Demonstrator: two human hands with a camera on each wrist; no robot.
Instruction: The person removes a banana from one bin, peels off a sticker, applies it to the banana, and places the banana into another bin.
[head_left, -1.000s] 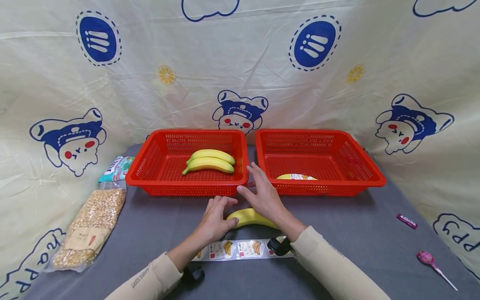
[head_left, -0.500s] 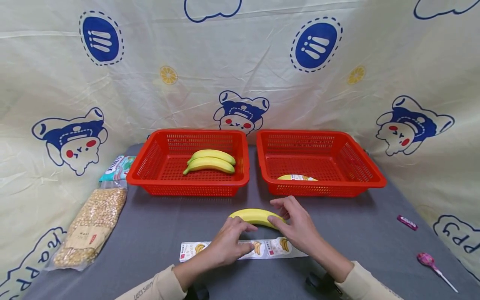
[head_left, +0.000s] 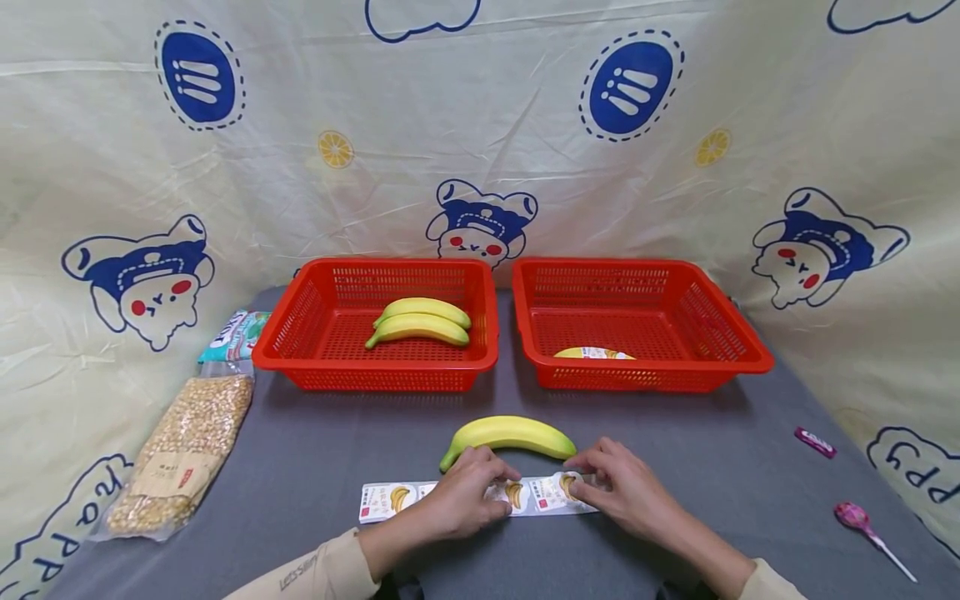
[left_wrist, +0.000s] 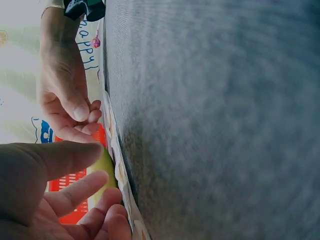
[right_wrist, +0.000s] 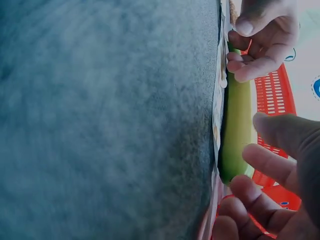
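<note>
A strip of banana-print stickers [head_left: 386,502] lies flat on the grey cloth, with a single yellow banana [head_left: 517,432] just beyond it. My left hand [head_left: 468,493] is over the middle of the strip, thumb apart from loosely bent fingers. Over the strip's right end is my right hand [head_left: 622,490], its fingertips close above the stickers. In the right wrist view the banana [right_wrist: 237,115] runs past both hands, and a gap shows between my right thumb and fingers. Neither hand grips anything. Part of the strip is hidden under the hands.
The left red basket [head_left: 375,379] holds two bananas [head_left: 420,321]. In the right red basket [head_left: 645,379] lies a banana with a label [head_left: 596,353]. A bag of corn kernels [head_left: 180,442] and a teal packet [head_left: 234,333] are left; a purple candy [head_left: 814,442] and lollipop [head_left: 852,517] right.
Both hands have drawn back from the banana to the sticker strip; the right hand came from beside the baskets. The banana has come fully into view, lying on the cloth.
</note>
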